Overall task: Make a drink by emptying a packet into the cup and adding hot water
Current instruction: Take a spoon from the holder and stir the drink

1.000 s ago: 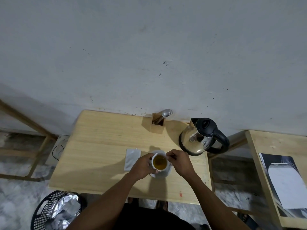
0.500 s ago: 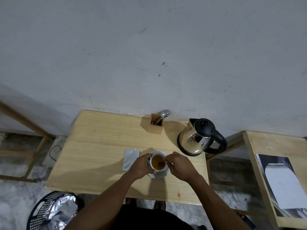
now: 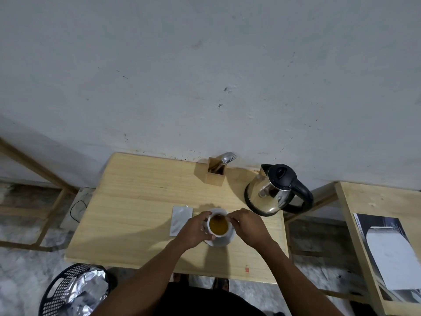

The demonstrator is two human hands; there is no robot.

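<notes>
The left hand wraps its grip around the near-left side of the cup, fingers curled against the white wall just under the rim, steadying it. The right hand pinches a thin spoon whose handle crosses the cup's far rim into the amber liquid; the bowl end is hidden below the surface of the drink.

The cup stands upright on a white saucer, near the front of the wooden surface. Filled close to the brim, it is likely heavy for its size, hot through the wall, and glazed smooth, so it could slide on the saucer; lifting by the saucer's rim, level and slow, looks safer. It seems brittle, too.

Just left of the saucer lies the silver packet, flat, light and probably crinkly. The steel kettle sits behind to the right, best taken by its black handle.
</notes>
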